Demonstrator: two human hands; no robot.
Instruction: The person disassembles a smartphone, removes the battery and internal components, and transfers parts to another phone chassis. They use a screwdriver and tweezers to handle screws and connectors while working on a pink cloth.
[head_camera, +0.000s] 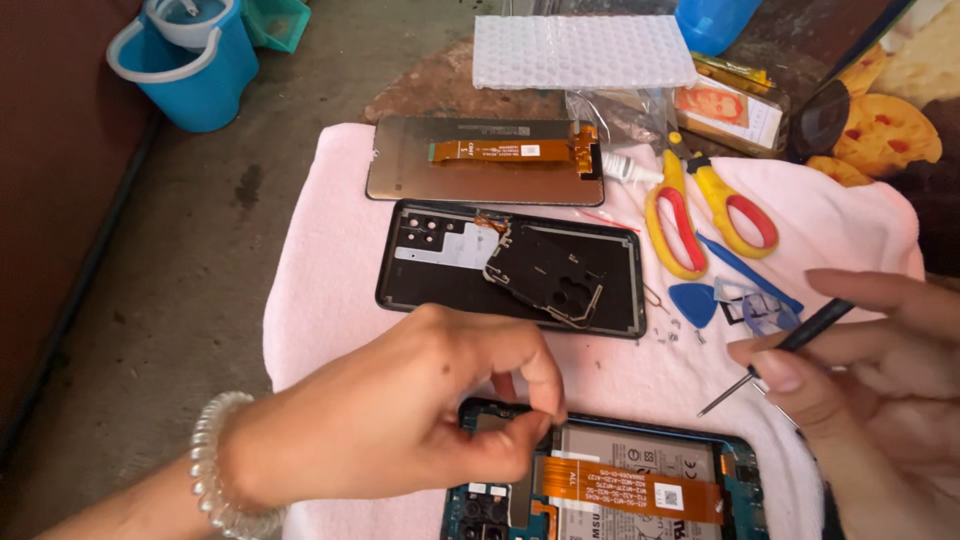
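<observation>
Opened phone (640, 490) at the bottom edge of the pink towel (330, 290), back cover off, blue-green frame around the inside. Visible within: a pale battery with dark print, an orange flat ribbon cable (635, 490) lying across it, small dark parts and camera lenses at the lower left corner. Left hand (400, 420) over the upper left corner of the phone, fingers curled, thumb and forefinger pinched together right at the frame; impossible to tell if some small piece sits between them. Beaded bracelet (215, 470) on that wrist. Right hand (860, 370) to the right of the phone and a little above it, fingers closed around a thin dark screwdriver (790, 350), metal tip pointing down-left toward the phone, not touching it. Just above the phone, on the same towel, a black back cover (430, 280) lying inside up, with a dark bracket resting on it. Further above the phone, a display panel (480, 180) face down with its own orange cable. Up and right of the phone: yellow scissors (700, 210) with red inner handles, a blue triangular pick (692, 303), a few tiny screws (672, 332). Far up-left of the phone, on the floor, a blue bucket (200, 70).
</observation>
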